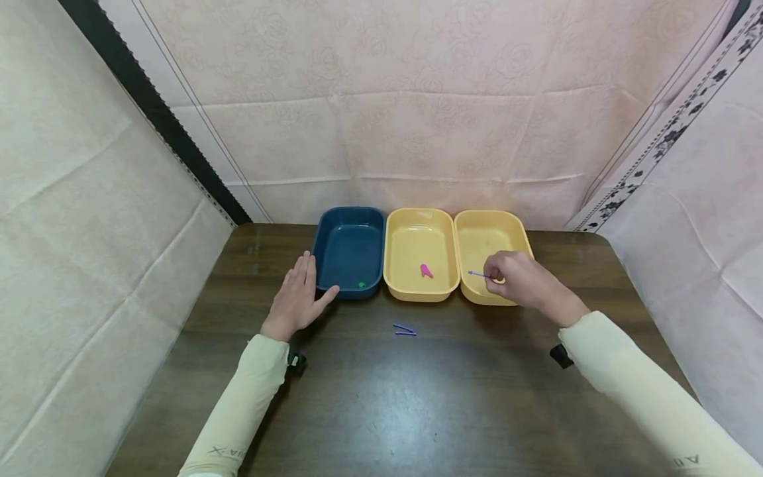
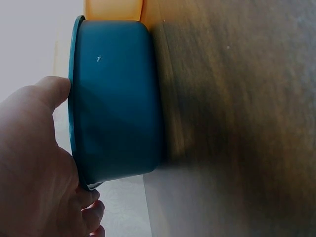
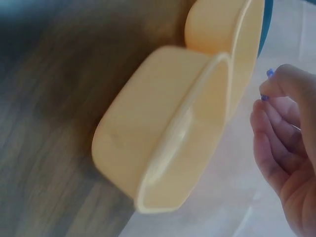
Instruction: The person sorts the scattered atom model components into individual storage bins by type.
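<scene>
My left hand (image 1: 298, 295) lies against the left side of a dark blue tray (image 1: 352, 218), fingers straight and thumb at its near rim. A small green piece (image 1: 361, 285) is inside that tray. Between thumb and fingertips, my right hand (image 1: 524, 281) pinches a thin purple stick (image 1: 477, 273) above the right yellow tray (image 1: 491, 218). In the right wrist view, only short ends of the stick (image 3: 269, 73) show at the fingertips. On the table in front of the trays lie more thin purple sticks (image 1: 405, 333).
The middle yellow tray (image 1: 417, 218) stands between the other two and contains a pink piece (image 1: 426, 271). All three trays form a row at the back of the brown wooden table (image 1: 357, 397). Pale cloth (image 1: 417, 119) hangs behind and at both sides.
</scene>
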`<move>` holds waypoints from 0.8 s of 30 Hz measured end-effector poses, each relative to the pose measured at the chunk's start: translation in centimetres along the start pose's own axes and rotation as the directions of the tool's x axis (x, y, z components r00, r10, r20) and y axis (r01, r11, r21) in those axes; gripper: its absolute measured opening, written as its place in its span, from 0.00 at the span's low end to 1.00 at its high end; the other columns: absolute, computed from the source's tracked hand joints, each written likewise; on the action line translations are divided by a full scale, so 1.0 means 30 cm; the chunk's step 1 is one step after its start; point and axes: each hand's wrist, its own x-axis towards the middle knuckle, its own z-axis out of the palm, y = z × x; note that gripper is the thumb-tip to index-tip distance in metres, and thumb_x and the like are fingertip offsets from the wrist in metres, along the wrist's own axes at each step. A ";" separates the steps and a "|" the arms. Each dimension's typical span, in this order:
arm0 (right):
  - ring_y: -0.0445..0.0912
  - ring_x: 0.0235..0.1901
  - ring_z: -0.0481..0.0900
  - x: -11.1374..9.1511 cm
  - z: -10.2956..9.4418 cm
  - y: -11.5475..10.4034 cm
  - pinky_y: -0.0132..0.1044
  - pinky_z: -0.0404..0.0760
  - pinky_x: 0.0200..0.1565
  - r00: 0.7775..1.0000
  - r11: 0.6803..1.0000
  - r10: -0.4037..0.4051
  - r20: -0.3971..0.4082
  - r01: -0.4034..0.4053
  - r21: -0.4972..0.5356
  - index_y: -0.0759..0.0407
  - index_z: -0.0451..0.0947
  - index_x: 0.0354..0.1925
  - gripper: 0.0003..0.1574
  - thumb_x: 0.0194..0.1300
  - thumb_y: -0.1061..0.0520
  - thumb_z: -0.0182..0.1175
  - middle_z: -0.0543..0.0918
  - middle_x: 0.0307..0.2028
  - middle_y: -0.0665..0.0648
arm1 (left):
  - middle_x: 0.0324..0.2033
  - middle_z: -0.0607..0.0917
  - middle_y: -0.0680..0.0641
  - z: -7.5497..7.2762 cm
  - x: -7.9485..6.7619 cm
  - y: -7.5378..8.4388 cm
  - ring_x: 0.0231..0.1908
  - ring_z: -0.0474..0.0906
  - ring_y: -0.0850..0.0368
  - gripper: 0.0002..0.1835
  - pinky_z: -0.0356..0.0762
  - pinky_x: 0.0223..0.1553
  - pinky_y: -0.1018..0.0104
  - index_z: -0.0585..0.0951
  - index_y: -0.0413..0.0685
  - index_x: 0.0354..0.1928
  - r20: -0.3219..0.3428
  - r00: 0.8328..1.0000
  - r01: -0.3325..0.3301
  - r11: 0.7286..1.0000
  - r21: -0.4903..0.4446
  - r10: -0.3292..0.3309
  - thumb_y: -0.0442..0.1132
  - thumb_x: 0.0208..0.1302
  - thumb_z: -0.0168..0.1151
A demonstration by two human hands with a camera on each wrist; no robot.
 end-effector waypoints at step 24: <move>0.57 0.42 0.87 0.035 -0.013 0.089 0.56 0.88 0.47 0.994 0.994 0.112 0.011 -0.112 -0.010 0.70 0.86 0.47 0.14 0.63 0.64 0.72 0.89 0.41 0.66 | 0.86 0.38 0.36 0.003 0.004 -0.005 0.86 0.38 0.37 0.55 0.42 0.84 0.39 0.41 0.34 0.84 0.000 1.000 -0.004 1.000 -0.001 0.004 0.71 0.78 0.44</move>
